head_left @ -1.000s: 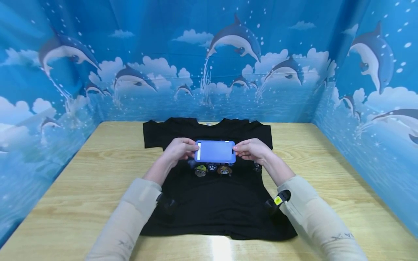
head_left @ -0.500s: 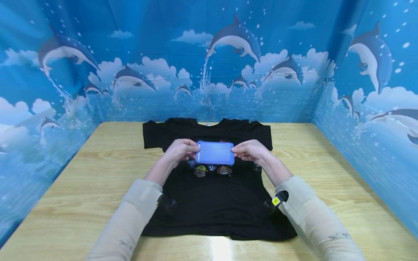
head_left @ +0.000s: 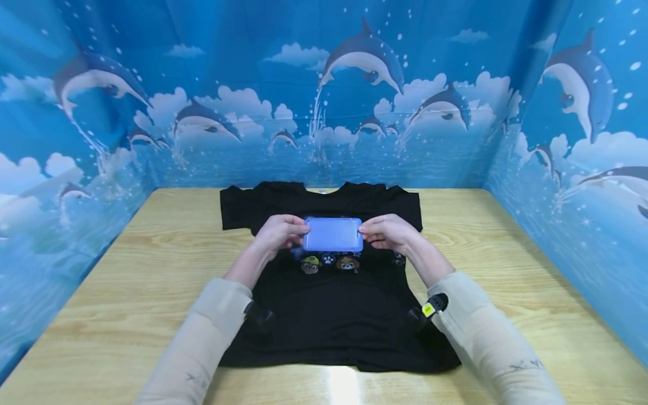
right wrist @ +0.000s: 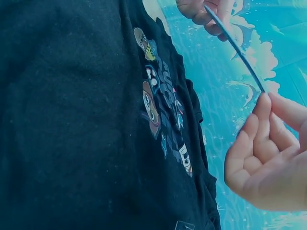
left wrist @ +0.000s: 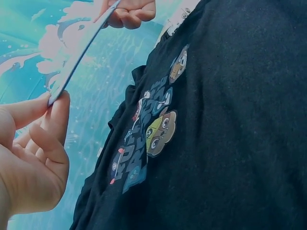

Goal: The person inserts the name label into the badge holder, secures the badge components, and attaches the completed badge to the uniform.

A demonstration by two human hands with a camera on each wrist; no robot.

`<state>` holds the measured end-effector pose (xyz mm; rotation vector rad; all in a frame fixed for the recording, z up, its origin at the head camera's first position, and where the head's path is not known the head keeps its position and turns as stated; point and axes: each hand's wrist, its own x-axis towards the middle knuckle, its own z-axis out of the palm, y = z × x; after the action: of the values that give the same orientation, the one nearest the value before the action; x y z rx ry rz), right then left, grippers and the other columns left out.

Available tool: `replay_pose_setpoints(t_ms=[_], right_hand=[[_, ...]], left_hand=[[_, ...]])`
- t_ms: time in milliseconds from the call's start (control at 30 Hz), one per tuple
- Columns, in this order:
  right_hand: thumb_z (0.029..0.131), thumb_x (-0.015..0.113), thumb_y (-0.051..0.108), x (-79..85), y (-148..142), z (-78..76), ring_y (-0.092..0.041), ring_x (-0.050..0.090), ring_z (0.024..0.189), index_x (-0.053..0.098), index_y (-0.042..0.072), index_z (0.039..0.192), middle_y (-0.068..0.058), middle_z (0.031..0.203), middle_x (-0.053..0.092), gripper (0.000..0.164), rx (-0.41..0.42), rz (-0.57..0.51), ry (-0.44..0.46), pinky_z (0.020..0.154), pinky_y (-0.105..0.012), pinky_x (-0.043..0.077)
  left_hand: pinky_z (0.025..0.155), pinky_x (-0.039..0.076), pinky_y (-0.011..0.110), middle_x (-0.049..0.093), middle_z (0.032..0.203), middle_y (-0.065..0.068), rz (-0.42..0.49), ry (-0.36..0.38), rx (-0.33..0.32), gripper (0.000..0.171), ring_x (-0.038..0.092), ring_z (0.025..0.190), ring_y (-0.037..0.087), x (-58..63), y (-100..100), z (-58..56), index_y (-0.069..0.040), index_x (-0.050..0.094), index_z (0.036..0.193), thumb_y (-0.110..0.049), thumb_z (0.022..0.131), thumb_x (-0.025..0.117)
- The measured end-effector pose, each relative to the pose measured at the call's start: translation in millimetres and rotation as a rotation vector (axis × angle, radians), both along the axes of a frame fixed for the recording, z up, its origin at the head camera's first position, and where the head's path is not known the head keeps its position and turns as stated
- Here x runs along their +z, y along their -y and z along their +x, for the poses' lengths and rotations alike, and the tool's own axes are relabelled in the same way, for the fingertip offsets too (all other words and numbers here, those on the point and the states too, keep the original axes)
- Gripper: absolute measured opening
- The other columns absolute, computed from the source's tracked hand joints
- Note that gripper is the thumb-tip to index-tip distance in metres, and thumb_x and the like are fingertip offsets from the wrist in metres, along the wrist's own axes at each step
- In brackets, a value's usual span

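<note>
A thin, flat blue card holder (head_left: 333, 234) with rounded corners is held level above the black T-shirt (head_left: 329, 315). My left hand (head_left: 280, 231) pinches its left end between thumb and forefinger. At the opposite end, my right hand (head_left: 390, 232) pinches it the same way, the other fingers loosely curled. In the left wrist view the card holder (left wrist: 79, 57) shows nearly edge-on, clear of the shirt. The right wrist view also shows the card holder (right wrist: 237, 48) as a narrow strip between both hands. It partly covers the cartoon print (head_left: 329, 261) on the shirt's chest.
The shirt lies spread flat on a light wooden table (head_left: 167, 281), neckline toward the back. A blue dolphin-print curtain (head_left: 243, 157) hangs along the back and both sides of the table. A dark wristband with a yellow face (head_left: 429, 309) sits at my right sleeve cuff.
The card holder has tilted slightly in my fingers; the white strip at its left end has gone from sight. Both hands keep nearly the same place, and the shirt has not moved.
</note>
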<state>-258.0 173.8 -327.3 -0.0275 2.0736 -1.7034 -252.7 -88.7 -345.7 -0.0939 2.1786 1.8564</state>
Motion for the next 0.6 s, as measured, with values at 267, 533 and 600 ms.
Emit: replay_pose_setpoints(t_ms=[267,533,600], right_hand=[[0.092,0.055,0.009,4.5,-3.0,3.7,-0.015,0.059,0.073,0.069,0.014,0.078,-0.001,0.073,0.063,0.02,0.095,-0.106,0.008,0.074,-0.033,0.046],[0.092,0.056,0.007,3.5,-2.1,6.6,-0.014,0.057,0.07,0.068,0.013,0.073,-0.001,0.071,0.061,0.023,0.069,-0.131,0.005,0.068,-0.027,0.047],[0.091,0.057,0.006,2.3,-1.5,6.9,-0.015,0.057,0.07,0.068,0.013,0.073,-0.001,0.071,0.061,0.022,0.056,-0.128,0.003,0.068,-0.027,0.047]], left_hand=[[0.047,0.035,0.02,0.062,0.064,-0.001,0.066,-0.015,-0.018,0.02,0.057,0.055,0.009,8.1,4.4,0.0,0.002,0.062,0.1,-0.009,0.085,0.066],[0.046,0.034,0.02,0.063,0.064,0.0,0.113,-0.011,-0.068,0.012,0.06,0.055,0.009,6.2,6.9,1.9,-0.001,0.061,0.094,-0.009,0.086,0.065],[0.046,0.034,0.02,0.063,0.064,0.0,0.122,-0.016,-0.073,0.011,0.06,0.055,0.009,5.2,6.5,2.6,-0.001,0.062,0.093,-0.009,0.085,0.065]])
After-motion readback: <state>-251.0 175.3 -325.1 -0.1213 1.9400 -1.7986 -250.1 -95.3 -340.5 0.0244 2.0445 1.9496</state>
